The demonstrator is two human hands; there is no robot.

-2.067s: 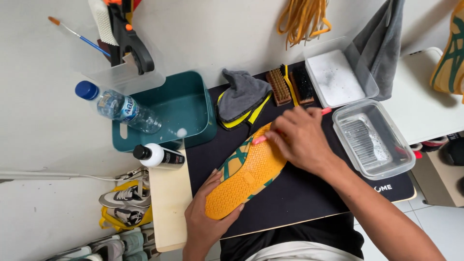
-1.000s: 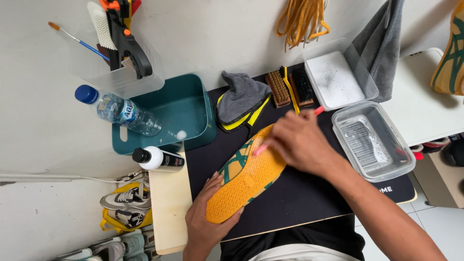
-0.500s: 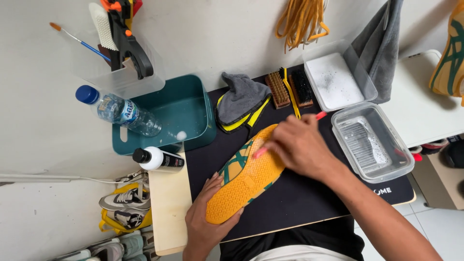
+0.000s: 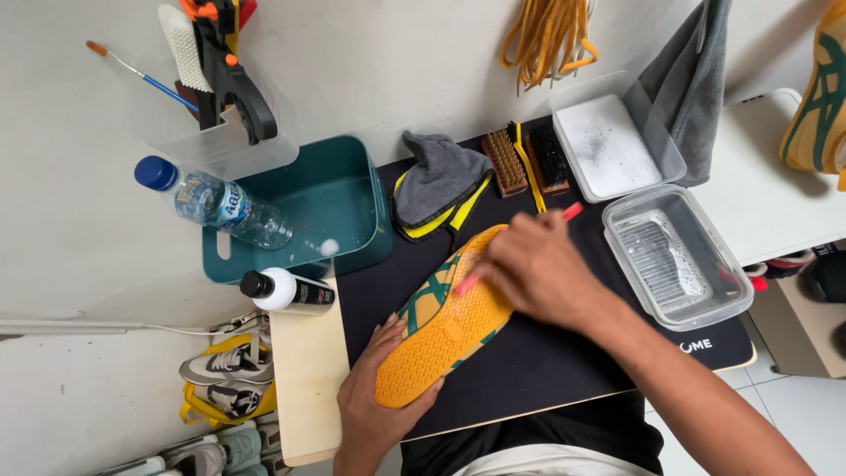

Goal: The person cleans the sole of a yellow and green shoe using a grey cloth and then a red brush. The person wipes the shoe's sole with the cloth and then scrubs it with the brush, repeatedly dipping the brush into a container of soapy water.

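We see the left hand (image 4: 374,401) gripping the heel of an orange shoe (image 4: 445,322) sole-up on the black mat (image 4: 546,361); the right hand (image 4: 538,269) presses a red-handled brush (image 4: 568,211) on it.

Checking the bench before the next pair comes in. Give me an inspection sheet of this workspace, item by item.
Surface: black mat on a wooden board, over a white table.
Job's things: yellow-soled shoe with green stripes lies sole up on the mat; a red-handled brush is on it.
Clutter: teal tub, water bottle, black-capped bottle, grey cloth, two bristle brushes, two clear trays, yellow laces, grey towel.
Grippers: left hand steadies the shoe's heel end; right hand grips the brush.
Cables: a white cable along the table edge.
Surroundings: more shoes on the floor, another at right.
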